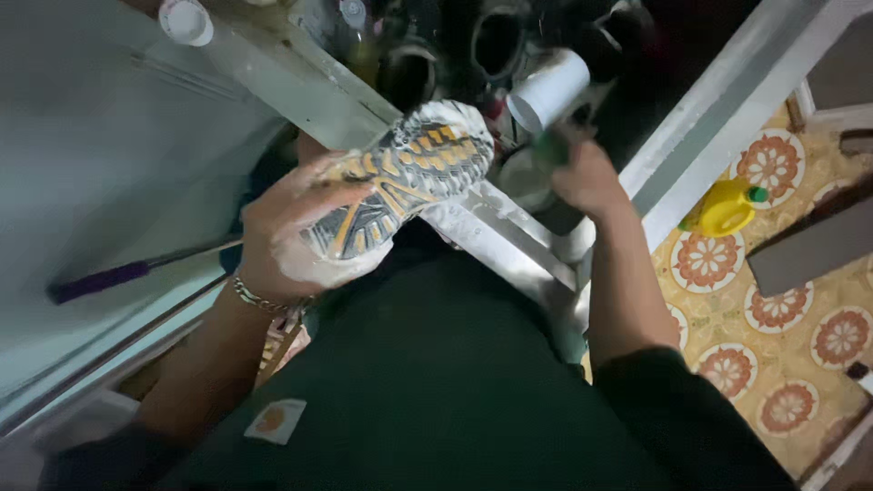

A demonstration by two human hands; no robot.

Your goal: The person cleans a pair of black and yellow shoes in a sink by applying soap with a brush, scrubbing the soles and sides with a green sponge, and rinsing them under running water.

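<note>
A: What does the left hand (277, 241) have?

B: A shoe (405, 177), turned sole up. The tread is grey and black with orange-yellow patches, and the sole points up toward the camera. The left grip is wrapped around the heel end, fingers curled under the pale upper, so the toe juts up and to the right. A chain bracelet (259, 297) sits on that wrist.

A: And the right hand (587, 177)?

B: Its grip is closed around something green (548, 150), blurred, which I take for a handle. Right above it is a white cylinder (548, 89), tilted, its round end facing the shoe. Whether the green part and the cylinder are one piece, I cannot tell.

A: Do shoe and cylinder touch?

B: No. The toe of the shoe is just beside the cylinder's end, with a small gap between.

A: What lies under the hands?

B: A pale metal frame (509, 255) running diagonally, smeared white. Behind it is a dark clutter of round shapes, too dim to name. At the top left stands a bottle with a white cap (185, 20).

A: Anything else?

B: On the left a purple-handled tool (100, 282) lies against a grey surface. On the right, a tiled floor (782, 355) with orange round flower patterns, and on it a yellow jug (723, 207) with a green cap. The person wears a dark shirt (436, 382).
</note>
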